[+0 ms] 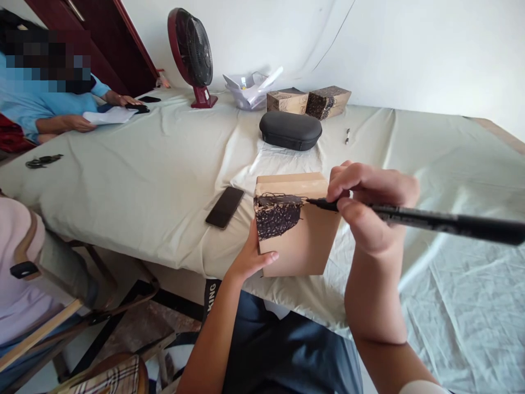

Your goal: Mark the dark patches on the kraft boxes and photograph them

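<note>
A brown cardboard box [303, 246] stands at the table's near edge, its upper left corner covered in dense black scribble. My left hand [256, 257] grips the box by its lower left side, thumb on the front face and the other fingers mostly hidden behind it. Between the thumb and fingers of my right hand [369, 202] is a black marker pen [435, 218]. Its tip touches the box near the top front edge, at the right end of the scribble. A dark smartphone [225, 207] lies just left of the box.
Behind the box sit a black zip case [291, 131], two scribbled cardboard boxes [328, 102], a small pen [348, 136] and a plastic basket [246, 98]. A red fan [191, 54] stands at the back. At left, a person in blue [53, 106] holds paper [110, 116]; keys [44, 160] lie nearby.
</note>
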{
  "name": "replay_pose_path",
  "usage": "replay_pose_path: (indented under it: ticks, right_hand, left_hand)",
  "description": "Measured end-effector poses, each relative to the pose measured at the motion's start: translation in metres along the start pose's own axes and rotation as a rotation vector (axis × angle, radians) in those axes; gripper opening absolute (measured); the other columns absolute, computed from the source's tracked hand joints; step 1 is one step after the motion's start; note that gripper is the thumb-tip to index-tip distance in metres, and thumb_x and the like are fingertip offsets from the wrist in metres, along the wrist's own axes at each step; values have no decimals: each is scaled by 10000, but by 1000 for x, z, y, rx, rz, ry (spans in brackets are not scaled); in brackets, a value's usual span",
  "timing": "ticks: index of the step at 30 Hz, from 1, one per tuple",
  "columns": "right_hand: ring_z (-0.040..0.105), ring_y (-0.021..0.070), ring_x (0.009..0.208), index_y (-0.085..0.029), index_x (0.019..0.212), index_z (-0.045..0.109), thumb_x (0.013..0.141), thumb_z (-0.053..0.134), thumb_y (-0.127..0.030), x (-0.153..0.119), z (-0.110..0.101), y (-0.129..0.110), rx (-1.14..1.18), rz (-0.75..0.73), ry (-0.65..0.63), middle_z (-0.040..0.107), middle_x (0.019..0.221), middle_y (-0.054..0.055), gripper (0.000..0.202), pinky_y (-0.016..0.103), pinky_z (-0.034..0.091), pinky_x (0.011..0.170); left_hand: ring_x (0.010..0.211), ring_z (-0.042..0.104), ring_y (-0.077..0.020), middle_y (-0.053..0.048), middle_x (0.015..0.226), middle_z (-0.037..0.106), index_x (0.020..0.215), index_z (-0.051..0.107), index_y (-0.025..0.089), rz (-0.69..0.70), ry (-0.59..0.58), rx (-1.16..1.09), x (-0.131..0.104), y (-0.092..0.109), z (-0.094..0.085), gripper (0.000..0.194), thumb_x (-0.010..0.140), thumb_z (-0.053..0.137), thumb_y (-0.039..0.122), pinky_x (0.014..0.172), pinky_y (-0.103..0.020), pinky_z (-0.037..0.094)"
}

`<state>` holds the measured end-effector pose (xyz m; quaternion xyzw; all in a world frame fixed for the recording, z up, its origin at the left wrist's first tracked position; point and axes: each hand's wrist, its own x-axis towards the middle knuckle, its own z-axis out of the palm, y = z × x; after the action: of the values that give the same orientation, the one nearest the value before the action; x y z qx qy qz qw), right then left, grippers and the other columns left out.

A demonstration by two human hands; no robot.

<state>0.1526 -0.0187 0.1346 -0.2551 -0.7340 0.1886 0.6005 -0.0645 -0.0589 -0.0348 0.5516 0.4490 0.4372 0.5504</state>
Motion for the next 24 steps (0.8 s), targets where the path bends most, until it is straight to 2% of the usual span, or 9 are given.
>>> replay_pose_path:
  ticks: [3, 5, 7, 9, 13, 17, 21, 24]
  right_hand:
    - [411, 152, 498, -265, 740, 573, 713, 599, -157, -2, 15, 0, -12, -174, -27, 477, 569, -45, 114, 382, 359, 605]
    - [401, 135, 492, -257, 738, 520, 713, 582, -149, -2, 28, 8, -27, -299, -54, 462, 570, -61, 127, 387, 373, 662]
    - [405, 136, 511, -251, 718, 474, 721, 566, -138, -2, 39, 19, -69, -359, -87, 445, 570, -63, 146, 382, 372, 689]
    - [436, 151, 548, -250, 699, 459, 726, 558, -132, -2, 47, 31, -130, -363, -122, 440, 574, -55, 156, 379, 363, 701]
    - [492, 179, 624, -243, 665, 463, 708, 554, -123, -3, 52, 47, -202, -329, -170, 453, 568, -42, 157, 394, 332, 731]
    - [498, 182, 631, -242, 642, 462, 703, 551, -144, -3, 51, 51, -195, -289, -184, 467, 565, -41, 146, 400, 330, 741]
    - [497, 187, 623, -248, 633, 457, 703, 548, -166, -3, 51, 52, -215, -270, -198, 486, 555, -37, 141, 405, 336, 743]
    - [487, 176, 603, -244, 617, 439, 699, 548, -169, -3, 51, 52, -211, -254, -229, 476, 562, -36, 156, 408, 345, 752]
  left_hand:
    - [1575, 413, -441, -173, 1624, 519, 1669, 347, 241, 17, 7, -39, 4, 0, 2, 1080, 768, 839, 576, 1293, -580, 377]
    - [1602, 368, -431, -163, 1671, 463, 1704, 257, 252, 35, -2, -60, 8, 1, 3, 1115, 799, 825, 570, 1316, -582, 338]
    - [1610, 352, -421, -156, 1705, 416, 1720, 193, 261, 60, -14, -87, 12, 3, 3, 1142, 814, 819, 564, 1322, -573, 328]
    - [1593, 385, -411, -147, 1710, 414, 1717, 197, 273, 75, -24, -123, 16, 6, 5, 1121, 825, 813, 561, 1303, -549, 365]
    - [1573, 418, -399, -146, 1706, 421, 1674, 302, 252, 60, -7, -169, 22, 12, 7, 1007, 844, 794, 543, 1267, -510, 415]
    - [1599, 367, -405, -162, 1720, 390, 1624, 372, 221, 35, 17, -183, 25, 13, 7, 963, 823, 806, 532, 1277, -513, 391]
    - [1600, 363, -404, -169, 1729, 370, 1614, 368, 214, 30, 14, -208, 26, 12, 7, 960, 816, 809, 518, 1269, -517, 396]
    - [1589, 382, -407, -161, 1712, 403, 1603, 390, 221, 24, 27, -219, 26, 11, 8, 946, 810, 813, 515, 1273, -525, 388]
